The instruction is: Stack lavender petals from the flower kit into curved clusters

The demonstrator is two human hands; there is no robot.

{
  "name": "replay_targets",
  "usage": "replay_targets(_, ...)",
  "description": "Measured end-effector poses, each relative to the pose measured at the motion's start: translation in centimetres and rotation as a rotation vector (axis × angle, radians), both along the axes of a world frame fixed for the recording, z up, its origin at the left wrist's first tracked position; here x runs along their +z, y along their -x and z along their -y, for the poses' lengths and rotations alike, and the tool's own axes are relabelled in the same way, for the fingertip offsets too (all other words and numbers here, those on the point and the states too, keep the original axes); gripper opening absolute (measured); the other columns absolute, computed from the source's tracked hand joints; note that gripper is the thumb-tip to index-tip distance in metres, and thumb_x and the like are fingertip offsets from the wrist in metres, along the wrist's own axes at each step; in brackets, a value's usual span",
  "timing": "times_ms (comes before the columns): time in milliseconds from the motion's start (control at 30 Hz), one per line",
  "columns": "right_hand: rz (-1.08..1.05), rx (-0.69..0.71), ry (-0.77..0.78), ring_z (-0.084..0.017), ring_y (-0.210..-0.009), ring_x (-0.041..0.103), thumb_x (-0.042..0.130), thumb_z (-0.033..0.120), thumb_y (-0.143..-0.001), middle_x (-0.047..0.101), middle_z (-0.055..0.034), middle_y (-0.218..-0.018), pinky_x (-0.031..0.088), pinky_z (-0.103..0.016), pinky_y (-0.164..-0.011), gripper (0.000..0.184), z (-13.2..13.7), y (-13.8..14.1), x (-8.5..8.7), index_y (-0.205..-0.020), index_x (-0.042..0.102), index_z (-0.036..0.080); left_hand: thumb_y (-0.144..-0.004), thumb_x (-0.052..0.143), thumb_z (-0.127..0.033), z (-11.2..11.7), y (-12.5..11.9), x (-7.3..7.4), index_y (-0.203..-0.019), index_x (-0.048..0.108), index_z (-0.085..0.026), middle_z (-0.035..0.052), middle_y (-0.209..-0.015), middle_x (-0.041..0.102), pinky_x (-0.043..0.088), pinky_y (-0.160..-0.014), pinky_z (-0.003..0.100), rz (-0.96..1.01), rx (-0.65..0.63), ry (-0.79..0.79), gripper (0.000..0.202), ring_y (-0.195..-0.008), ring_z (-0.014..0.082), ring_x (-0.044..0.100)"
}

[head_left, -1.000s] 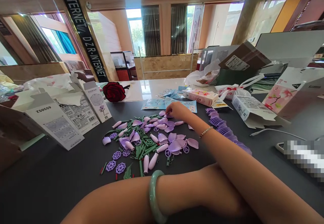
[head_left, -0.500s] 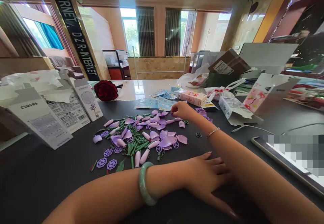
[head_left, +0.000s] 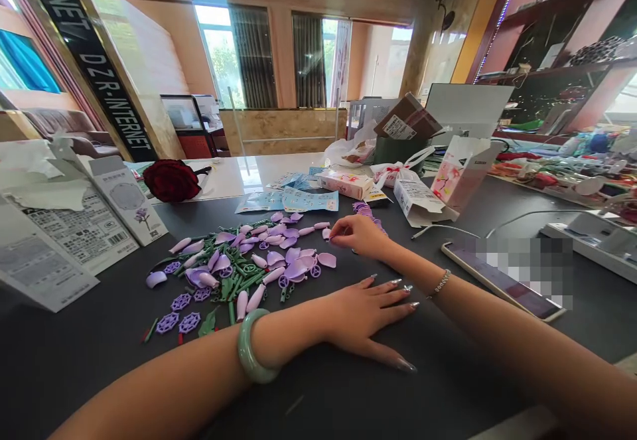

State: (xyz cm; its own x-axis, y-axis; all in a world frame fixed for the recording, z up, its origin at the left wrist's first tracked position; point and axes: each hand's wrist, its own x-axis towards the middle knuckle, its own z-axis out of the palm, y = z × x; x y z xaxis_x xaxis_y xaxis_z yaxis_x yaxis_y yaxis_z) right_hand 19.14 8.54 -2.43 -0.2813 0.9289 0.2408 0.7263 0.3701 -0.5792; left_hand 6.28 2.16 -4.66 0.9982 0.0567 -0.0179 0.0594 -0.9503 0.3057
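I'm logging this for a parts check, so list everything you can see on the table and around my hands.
loose petals: many, lilac, heaped mid-table
stem pieces: many, green, among the petals
web-shaped discs: about five, purple, along the heap's near edge
stacked petals: one row, purple, just beyond the right hand
rose: one, dark red, beyond the heap to the left
printed cartons: several, white and grey, left
floral box: one, pink, beyond the heap
printed sheets: several, pale blue, beyond the heap
cardboard parcel: one, brown, far right
phone: one, dark, screen blurred, right
power strip: one, white, far right
left hand: flat on the dark table, pale green bangle on the wrist
right hand: fingertips at the loose petals, beaded bracelet on the wrist
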Motion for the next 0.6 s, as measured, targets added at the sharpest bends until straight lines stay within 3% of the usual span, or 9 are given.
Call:
replay_targets(267, 0.080, 0.021, 0.060, -0.013, -0.071, 0.065, 0.069, 0.012, -0.076, 0.072, -0.0024, -0.074, 0.048, -0.024, -0.067, 0.011, 0.7, 2.1, -1.2, -0.085, 0.074, 0.014, -0.088, 0.050, -0.059, -0.1, -0.1, -0.3, -0.143, 0.037, -0.010, 0.0149, -0.149, 0.039, 0.018, -0.116, 0.042, 0.081, -0.008, -0.044, 0.075, -0.139, 0.0291, 0.032)
replay_targets(467, 0.235, 0.001, 0.105, -0.016, -0.086, 0.064, 0.063, 0.028, -0.089, 0.068, -0.0036, -0.096, 0.053, -0.037, -0.079, 0.016, 0.1, 2.2, -1.6, -0.096, 0.066, 0.014, -0.088, 0.051, -0.060, -0.1, 0.0, -0.4, -0.142, 0.039, -0.010, 0.0164, -0.149, 0.040, 0.017, -0.116, 0.042, 0.121, -0.014, -0.022, 0.075, -0.139, 0.0301, 0.032)
replay_targets(600, 0.302, 0.023, 0.125, -0.017, -0.089, 0.064, 0.059, 0.032, -0.091, 0.066, -0.0047, -0.102, 0.054, -0.038, -0.080, 0.020, -0.1, 2.2, -1.7, -0.100, 0.064, 0.015, -0.088, 0.051, -0.059, -0.2, 0.0, -0.4, -0.143, 0.038, -0.010, 0.0164, -0.149, 0.040, 0.017, -0.116, 0.044, 0.108, -0.015, -0.011, 0.074, -0.139, 0.0291, 0.032)
